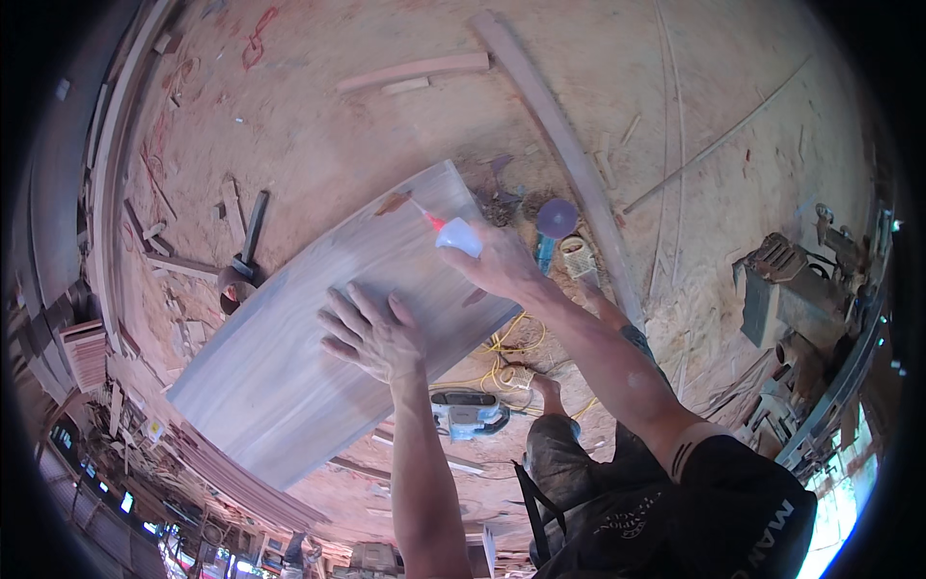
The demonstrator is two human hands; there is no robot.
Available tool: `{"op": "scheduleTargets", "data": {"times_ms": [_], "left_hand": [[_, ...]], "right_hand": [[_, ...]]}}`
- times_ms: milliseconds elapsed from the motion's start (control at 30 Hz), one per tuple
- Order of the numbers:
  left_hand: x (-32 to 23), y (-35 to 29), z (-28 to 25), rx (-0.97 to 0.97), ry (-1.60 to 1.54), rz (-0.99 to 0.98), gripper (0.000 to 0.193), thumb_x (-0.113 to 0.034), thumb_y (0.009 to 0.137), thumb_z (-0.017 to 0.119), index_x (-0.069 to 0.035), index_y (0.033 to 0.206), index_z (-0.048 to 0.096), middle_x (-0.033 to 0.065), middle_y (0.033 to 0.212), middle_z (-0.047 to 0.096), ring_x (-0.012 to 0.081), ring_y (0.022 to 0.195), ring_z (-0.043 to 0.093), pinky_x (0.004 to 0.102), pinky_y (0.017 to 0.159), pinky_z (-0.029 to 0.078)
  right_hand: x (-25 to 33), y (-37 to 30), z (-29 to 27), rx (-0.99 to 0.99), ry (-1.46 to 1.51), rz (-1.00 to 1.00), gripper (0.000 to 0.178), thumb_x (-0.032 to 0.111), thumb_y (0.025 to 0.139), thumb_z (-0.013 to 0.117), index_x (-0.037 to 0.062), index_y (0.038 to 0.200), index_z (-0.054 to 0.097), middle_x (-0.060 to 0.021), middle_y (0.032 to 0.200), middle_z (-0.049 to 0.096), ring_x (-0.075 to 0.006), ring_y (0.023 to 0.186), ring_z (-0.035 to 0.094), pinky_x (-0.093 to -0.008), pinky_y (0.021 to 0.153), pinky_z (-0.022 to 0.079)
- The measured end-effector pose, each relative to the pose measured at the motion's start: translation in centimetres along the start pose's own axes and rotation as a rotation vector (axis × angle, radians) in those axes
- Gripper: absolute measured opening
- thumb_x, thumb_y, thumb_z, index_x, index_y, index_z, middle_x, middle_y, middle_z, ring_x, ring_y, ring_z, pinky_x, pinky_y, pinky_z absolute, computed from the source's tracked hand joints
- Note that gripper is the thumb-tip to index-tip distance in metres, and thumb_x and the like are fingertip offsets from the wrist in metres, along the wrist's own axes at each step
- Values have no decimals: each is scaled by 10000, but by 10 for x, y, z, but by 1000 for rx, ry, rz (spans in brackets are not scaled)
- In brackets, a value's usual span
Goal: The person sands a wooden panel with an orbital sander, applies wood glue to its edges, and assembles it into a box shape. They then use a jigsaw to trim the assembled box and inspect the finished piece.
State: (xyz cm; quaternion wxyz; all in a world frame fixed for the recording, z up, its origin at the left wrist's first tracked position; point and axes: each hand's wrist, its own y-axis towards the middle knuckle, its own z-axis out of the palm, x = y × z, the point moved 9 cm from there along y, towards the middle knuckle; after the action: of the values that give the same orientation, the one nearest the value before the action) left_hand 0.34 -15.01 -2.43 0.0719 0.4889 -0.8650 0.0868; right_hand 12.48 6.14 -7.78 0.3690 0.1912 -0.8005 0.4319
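A long, pale wooden board [289, 357] lies slantwise in front of me, its far end up and to the right. My left hand [374, 333] rests on the middle of it, fingers spread. In my right hand [503, 262] is a small white squeeze bottle [460, 237] with a red nozzle. The bottle is tipped over the far end of the board, its tip pointing at a brown patch [393, 203] on the wood. A smaller dark spot [474, 297] marks the board's right edge beneath my right wrist.
A blue-grey power sander [467, 415] sits right of the board, near a yellow cord [502, 349]. Past the far end is a purple disc [557, 219]. A hammer-like tool [253, 232] stands at left. Long timber [564, 145] crosses the dusty floor; machinery [786, 289] is at right.
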Motion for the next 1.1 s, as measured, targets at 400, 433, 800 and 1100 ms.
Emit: {"op": "scheduleTargets", "data": {"times_ms": [400,433,800,1100], "left_hand": [[-3,0,0,9,1,11,710,-508,1096,502,-53,1640,479,245,1776,305,546,1645,177,729,1289,70],[-3,0,0,1,4,16,710,-508,1097,503,-54,1642,475,246,1776,305,546,1645,177,731,1289,69],[-4,0,-1,-41,60,36,701,-520,1113,491,-86,1662,447,222,1774,318,521,1641,218,728,1279,133],[-4,0,-3,-76,42,54,715,-528,1110,490,-93,1674,426,212,1779,310,509,1650,200,718,1290,106]], "right_hand": [[-32,6,-31,-104,-13,34,596,519,966,763,-35,1181,724,-264,983,783,-443,936,778,-521,837,603],[-31,6,-30,-103,-21,36,595,520,966,762,-32,1185,726,-261,987,785,-443,937,778,-520,838,604],[-45,8,-35,-109,-9,124,575,518,949,788,-1,1192,741,-247,1041,793,-441,979,778,-510,865,605],[-45,18,-29,-75,-6,125,619,533,945,789,-29,1193,715,-307,1024,773,-474,988,770,-538,872,600]]}}
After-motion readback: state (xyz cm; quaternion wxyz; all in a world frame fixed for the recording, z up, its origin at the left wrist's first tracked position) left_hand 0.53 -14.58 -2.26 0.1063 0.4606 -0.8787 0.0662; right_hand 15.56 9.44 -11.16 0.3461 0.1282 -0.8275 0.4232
